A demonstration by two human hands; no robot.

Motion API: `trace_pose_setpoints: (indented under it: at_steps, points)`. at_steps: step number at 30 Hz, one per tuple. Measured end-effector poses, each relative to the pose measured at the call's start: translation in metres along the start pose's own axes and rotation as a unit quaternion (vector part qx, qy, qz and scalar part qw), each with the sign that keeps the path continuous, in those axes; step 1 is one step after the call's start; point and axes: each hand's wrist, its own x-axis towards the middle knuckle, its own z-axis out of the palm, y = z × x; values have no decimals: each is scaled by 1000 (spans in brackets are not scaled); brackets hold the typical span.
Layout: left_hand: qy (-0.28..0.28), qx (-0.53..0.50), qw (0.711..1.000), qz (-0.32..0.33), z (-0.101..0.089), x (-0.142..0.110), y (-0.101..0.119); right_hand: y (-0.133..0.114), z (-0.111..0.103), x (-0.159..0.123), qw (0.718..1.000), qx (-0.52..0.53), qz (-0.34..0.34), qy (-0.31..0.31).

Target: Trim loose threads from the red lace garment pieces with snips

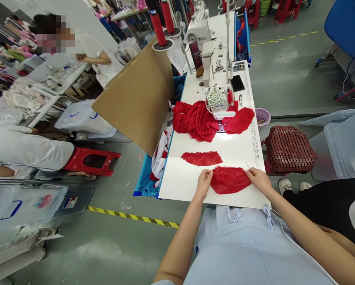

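A red fabric piece with a lacy upper edge [230, 181] lies at the near end of the white sewing table [183, 182]. My left hand [205, 180] pinches its left corner, and my right hand [258, 179] pinches the right corner. A thin dark line, perhaps a thread or a tool, sticks up from my right fingertips; its kind is too small to tell. Just beyond lies a narrower red lace piece [202, 158], untouched. Farther up, a bunched red garment [195, 120] sits beside and under the head of the white sewing machine [220, 95].
Red thread cones [158, 28] stand at the table's far left. A cardboard sheet [138, 95] leans along the left side above a blue cloth bin [144, 182]. A phone [237, 82] lies by the machine. To the right are a woven-covered stool [290, 149] and a person standing close.
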Motion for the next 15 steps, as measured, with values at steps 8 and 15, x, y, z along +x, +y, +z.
trace_pose_setpoints:
  at_steps: [8, 15]
  points:
    - [-91, -222, 963, -120, 4, -8, 7, 11, 5, 2, 997, 69, -26, 13]
    - [-132, -289, 937, -147, 8, -11, 19, 12, 5, 2, 997, 65, -20, 20]
